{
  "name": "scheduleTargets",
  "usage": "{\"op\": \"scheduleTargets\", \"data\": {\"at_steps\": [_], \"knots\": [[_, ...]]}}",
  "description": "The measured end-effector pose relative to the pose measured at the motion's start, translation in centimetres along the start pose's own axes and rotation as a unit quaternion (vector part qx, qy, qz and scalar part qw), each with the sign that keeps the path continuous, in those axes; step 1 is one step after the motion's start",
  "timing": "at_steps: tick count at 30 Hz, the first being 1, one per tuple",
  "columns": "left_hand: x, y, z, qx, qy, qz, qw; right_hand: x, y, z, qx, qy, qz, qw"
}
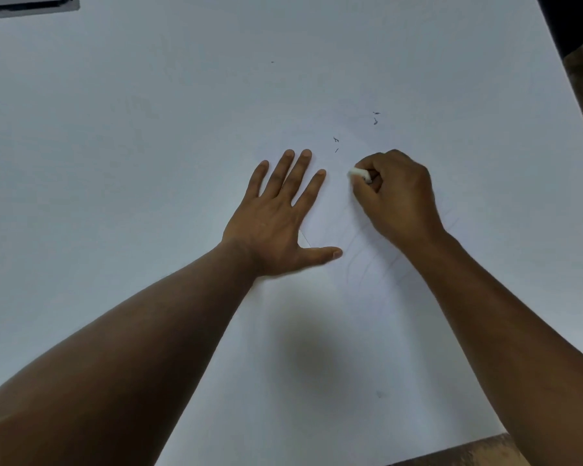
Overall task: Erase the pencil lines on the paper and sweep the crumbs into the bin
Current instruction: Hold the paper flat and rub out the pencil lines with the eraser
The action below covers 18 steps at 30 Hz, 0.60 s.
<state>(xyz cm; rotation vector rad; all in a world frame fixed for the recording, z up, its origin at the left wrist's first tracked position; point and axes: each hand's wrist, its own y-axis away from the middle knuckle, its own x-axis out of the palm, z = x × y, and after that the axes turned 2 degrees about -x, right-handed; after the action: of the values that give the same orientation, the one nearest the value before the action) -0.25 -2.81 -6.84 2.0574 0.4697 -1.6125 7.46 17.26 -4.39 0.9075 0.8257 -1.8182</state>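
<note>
Left hand (276,216) pressed flat, fingers spread, on the paper (334,314) lying on the white worktop (115,129). Right hand (396,193) grips a white eraser (357,173) against the sheet; dark crumbs (375,117) lie just beyond, faint pencil lines (360,257) between the hands.

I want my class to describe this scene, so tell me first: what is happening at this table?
A person is erasing a sheet of paper on a white table. The left hand lies flat, holding the sheet down. The right hand grips a white eraser against the paper. Faint pencil lines remain, and dark crumbs lie beyond the hands, unswept.
</note>
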Motion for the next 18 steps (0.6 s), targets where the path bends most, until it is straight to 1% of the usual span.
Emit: {"op": "scheduleTargets", "data": {"at_steps": [4,7,10,12,14,16,18], "knots": [[0.0,0.0,0.0,0.001,-0.001,-0.001,1.0,0.8,1.3,1.4,-0.026,-0.007,0.009,1.0],[0.0,0.0,0.0,0.0,0.0,-0.004,1.0,1.1,1.4,1.8,-0.045,0.021,0.016,0.999],[0.1,0.0,-0.1,0.002,0.005,-0.016,1.0,1.2,2.1,2.5,-0.092,0.058,0.049,0.993],[0.2,0.1,-0.1,0.006,0.01,-0.03,0.999,1.1,3.1,3.0,-0.132,0.061,0.064,0.987],[0.3,0.1,-0.1,0.007,0.007,-0.026,1.0,0.9,4.1,3.2,-0.158,0.06,0.085,0.982],[0.3,0.1,-0.1,0.005,0.009,-0.024,1.0,0.5,4.3,3.1,-0.163,0.05,0.118,0.978],[0.3,0.1,-0.2,0.002,0.012,-0.022,1.0,0.1,3.7,2.8,-0.132,0.019,0.132,0.982]]}}
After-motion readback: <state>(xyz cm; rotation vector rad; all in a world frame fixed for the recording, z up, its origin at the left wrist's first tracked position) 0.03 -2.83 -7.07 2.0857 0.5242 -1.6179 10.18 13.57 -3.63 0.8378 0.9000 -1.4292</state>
